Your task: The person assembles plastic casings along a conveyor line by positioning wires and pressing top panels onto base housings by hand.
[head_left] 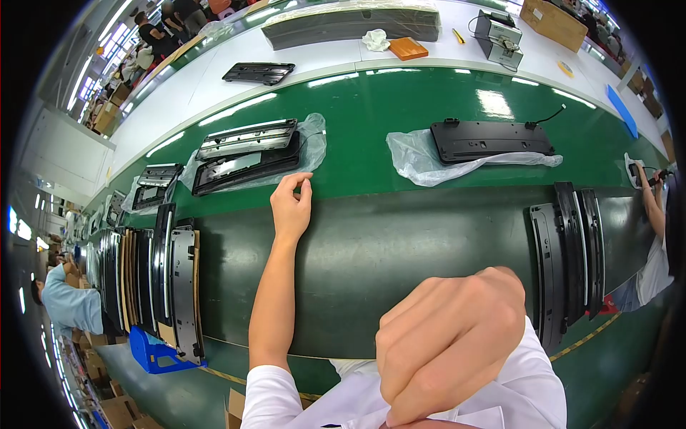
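My left hand (291,204) is stretched over the near edge of the green belt, thumb and index finger curled together. Anything between these fingertips is too small to make out. Just beyond it, a black frame panel (246,166) and a silvery-backed panel (246,139) lie on a clear plastic bag (312,139). Close to the camera, my right hand (454,336) is closed in front of my chest; its fingertips are hidden. Farther right, a long black panel (493,139) with a short cable rests on another plastic bag (414,157).
Upright stacks of panels stand at the left (187,293) and right (549,272) of the dark work surface (357,264). A white bench (321,61) behind the belt bears a wrapped long stack (350,27), an orange block (408,48) and a grey machine (498,39). Co-workers are at both sides.
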